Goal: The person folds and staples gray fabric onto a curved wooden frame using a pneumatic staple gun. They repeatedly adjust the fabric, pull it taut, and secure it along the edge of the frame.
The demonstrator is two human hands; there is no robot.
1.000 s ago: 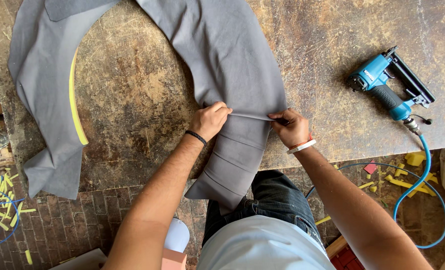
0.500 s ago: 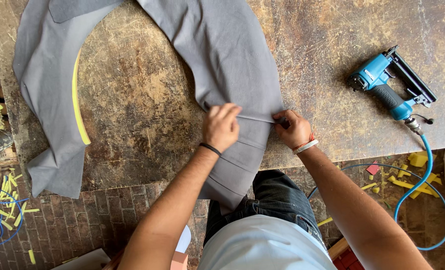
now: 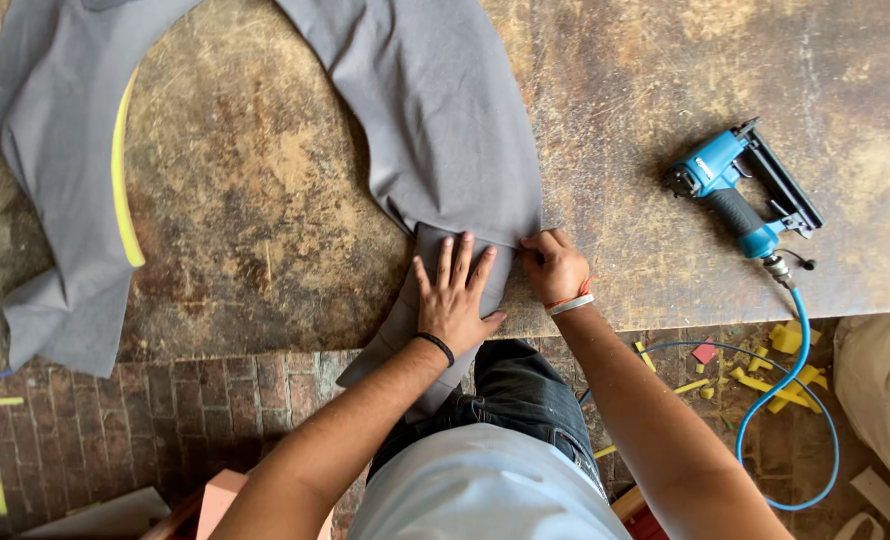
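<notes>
The grey fabric (image 3: 445,150) is pressed flat at the counter's (image 3: 665,60) near edge by the splayed left hand (image 3: 457,300); its fold is pinched by the right hand (image 3: 555,268).

Cloth (image 3: 435,130) lies on the table (image 3: 265,210), running from its far left round to the near edge, one end hanging over that edge. Left hand (image 3: 455,300) rests flat on the cloth at the near edge; right hand (image 3: 555,268) just beside it, on the cloth's right border. Staple gun (image 3: 740,190) lies well right on the table, its hose (image 3: 795,400) dropping to the floor (image 3: 85,430). Scraps (image 3: 765,370) lie on the floor below.
</notes>
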